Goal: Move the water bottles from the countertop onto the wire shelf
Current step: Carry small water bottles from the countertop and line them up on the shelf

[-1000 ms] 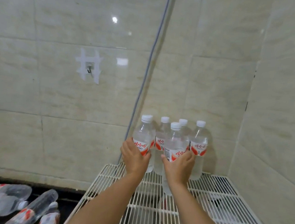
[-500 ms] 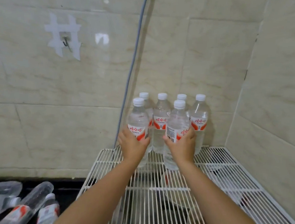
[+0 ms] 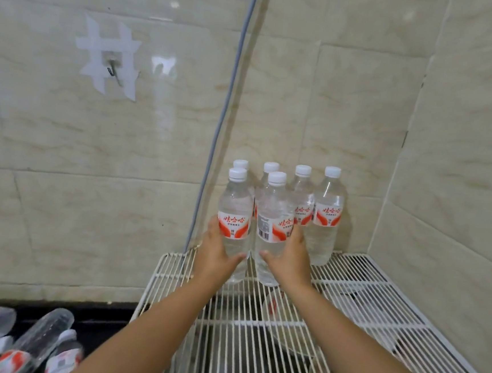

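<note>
- Fingers (image 3: 212, 228) of the left hand (image 3: 218, 253) curl round the lower half of the front left bottle (image 3: 235, 215), thumb across its front; the right hand (image 3: 287, 260) wraps the front right bottle (image 3: 273, 218) the same way, thumb pointing left.
- Six bottles stand upright on the wire shelf (image 3: 377, 305), in its back left corner by the tiled wall: two in front, in the hands, and four in the back row (image 3: 327, 214).
- All six have white caps and red-and-white labels; the back row's two left bottles are mostly hidden behind the front pair.
- Three or so more bottles (image 3: 31, 343) lie on their sides on the dark countertop (image 3: 102, 319) at lower left, cut off by the frame edge, so their count is unsure.
- Under the shelf wires something round and pale shows, too dim to name.
- One grey cable (image 3: 228, 101) runs down the wall behind the shelf.
</note>
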`<state>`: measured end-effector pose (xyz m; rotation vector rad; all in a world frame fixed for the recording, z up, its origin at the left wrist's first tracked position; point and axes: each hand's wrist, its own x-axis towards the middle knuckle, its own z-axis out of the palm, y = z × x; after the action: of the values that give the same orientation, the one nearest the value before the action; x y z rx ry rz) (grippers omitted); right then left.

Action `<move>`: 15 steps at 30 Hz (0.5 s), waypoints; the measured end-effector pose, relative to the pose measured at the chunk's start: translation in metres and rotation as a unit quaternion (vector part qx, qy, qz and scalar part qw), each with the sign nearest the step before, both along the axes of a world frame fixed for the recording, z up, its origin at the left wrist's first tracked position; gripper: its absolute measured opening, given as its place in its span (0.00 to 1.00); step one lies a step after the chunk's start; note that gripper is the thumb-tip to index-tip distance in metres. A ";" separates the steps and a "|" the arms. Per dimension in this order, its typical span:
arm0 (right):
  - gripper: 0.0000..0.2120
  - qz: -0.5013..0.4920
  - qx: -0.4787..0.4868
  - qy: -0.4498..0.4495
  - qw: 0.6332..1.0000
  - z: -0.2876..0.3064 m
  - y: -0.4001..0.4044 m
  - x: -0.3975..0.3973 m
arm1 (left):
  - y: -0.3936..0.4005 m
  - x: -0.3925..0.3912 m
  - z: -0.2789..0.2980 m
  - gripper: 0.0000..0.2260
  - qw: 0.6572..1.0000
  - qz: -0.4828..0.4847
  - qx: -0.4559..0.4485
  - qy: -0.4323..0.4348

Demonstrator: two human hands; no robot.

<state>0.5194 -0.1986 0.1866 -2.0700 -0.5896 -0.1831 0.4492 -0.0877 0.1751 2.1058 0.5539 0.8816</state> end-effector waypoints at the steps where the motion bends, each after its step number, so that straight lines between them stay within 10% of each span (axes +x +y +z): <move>1: 0.38 -0.012 -0.016 -0.009 1.000 0.000 0.004 -0.001 | -0.001 0.001 0.000 0.41 1.000 0.008 0.005 0.000; 15: 0.46 0.001 -0.093 0.036 0.995 -0.015 -0.001 0.010 | 0.019 -0.007 0.015 0.44 0.987 -0.104 0.018 0.117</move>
<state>0.5298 -0.1998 0.1721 -2.2462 -0.5833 -0.0534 0.4424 -0.0692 0.1899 2.2676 0.4291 0.5337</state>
